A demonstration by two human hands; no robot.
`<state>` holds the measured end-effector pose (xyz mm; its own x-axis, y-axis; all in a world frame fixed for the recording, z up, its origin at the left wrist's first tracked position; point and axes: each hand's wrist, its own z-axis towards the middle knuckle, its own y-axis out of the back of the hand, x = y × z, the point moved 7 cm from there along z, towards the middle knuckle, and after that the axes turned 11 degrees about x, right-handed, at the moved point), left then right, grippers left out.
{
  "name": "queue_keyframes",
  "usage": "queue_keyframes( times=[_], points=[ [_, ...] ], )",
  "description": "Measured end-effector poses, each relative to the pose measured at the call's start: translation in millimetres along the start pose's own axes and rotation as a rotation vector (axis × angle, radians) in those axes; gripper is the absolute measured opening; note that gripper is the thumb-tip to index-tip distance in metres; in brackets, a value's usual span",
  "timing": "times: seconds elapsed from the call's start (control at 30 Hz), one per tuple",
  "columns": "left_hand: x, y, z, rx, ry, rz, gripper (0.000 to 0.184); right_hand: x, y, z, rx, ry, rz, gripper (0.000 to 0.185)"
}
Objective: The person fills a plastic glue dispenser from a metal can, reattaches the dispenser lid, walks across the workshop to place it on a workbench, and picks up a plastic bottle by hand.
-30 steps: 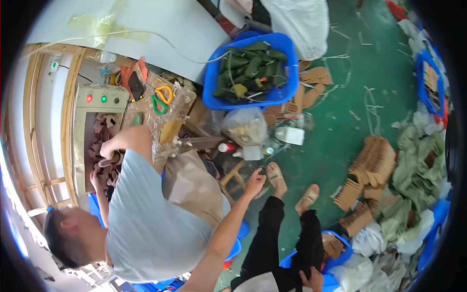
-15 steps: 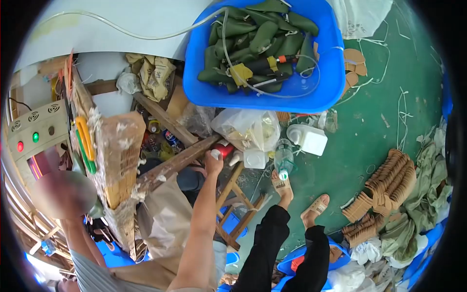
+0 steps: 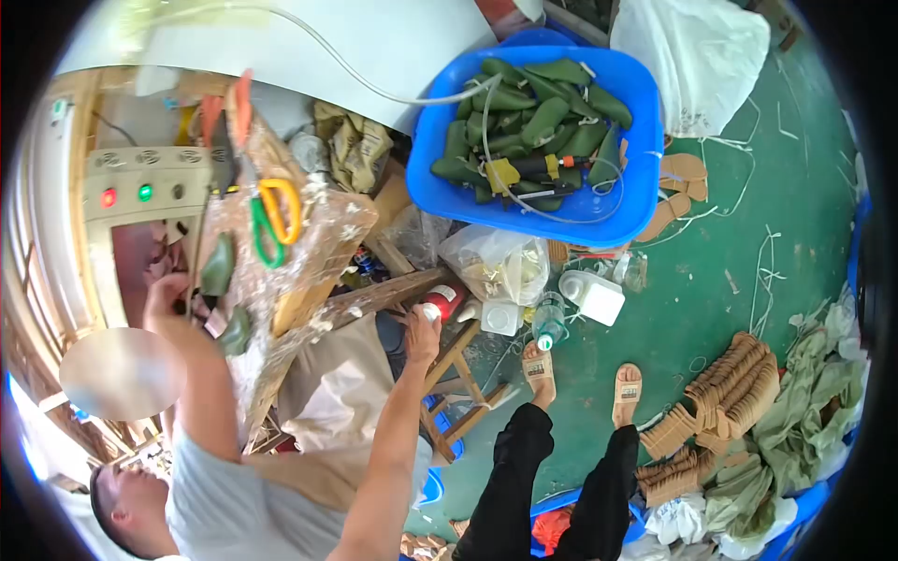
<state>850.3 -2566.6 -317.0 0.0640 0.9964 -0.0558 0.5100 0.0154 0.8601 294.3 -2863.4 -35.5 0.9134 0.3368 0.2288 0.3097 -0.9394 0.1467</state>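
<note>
My left hand (image 3: 424, 335) reaches down from the bottom edge, its fingers closed around the near end of a red bottle (image 3: 445, 298) with a white patch on it. That bottle lies beside a wooden beam (image 3: 374, 297). Close to its right are a clear plastic bag (image 3: 500, 265), a white container (image 3: 501, 319) and a clear bottle (image 3: 549, 323). A wooden stool frame (image 3: 458, 374) stands just below. My right hand is outside the view.
A blue tub (image 3: 426, 159) holds several green shoe lasts. At left a co-worker in a grey shirt (image 3: 224, 496) reaches into a beige machine (image 3: 150, 164). Scissors (image 3: 281, 210) rest by the plastic-wrapped bench edge. Stacked brown soles (image 3: 734, 383) and green cloth (image 3: 804, 383) lie at right.
The view has shifted, with surroundings appearing further right. My left hand has moved slightly down and right, and more of the red bottle shows. The co-worker's arm now extends into the machine.
</note>
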Motion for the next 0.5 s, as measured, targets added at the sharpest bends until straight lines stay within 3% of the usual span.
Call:
queue_keyframes(
  times=[0.17, 0.27, 0.4, 0.5],
  points=[
    [-56.0, 80.1, -96.5, 0.040, 0.097, -0.146, 0.047, -24.8, 66.5, -8.4, -0.156, 0.186, -0.194, 0.054],
    [-81.6, 124.0, -176.7, -0.066, -0.007, -0.189, 0.049, -61.6, 79.0, -7.6, -0.137, 0.297, -0.196, 0.066],
    [-114.8, 167.1, -323.1, -0.144, -0.086, -0.434, 0.050, -17.1, 106.2, -14.4, 0.013, 0.333, -0.390, 0.073],
    [-100.9, 186.4, -422.8, -0.164, -0.021, -0.652, 0.052, -1.9, 94.4, -7.4, 0.021, 0.455, -0.600, 0.072]
  ],
)
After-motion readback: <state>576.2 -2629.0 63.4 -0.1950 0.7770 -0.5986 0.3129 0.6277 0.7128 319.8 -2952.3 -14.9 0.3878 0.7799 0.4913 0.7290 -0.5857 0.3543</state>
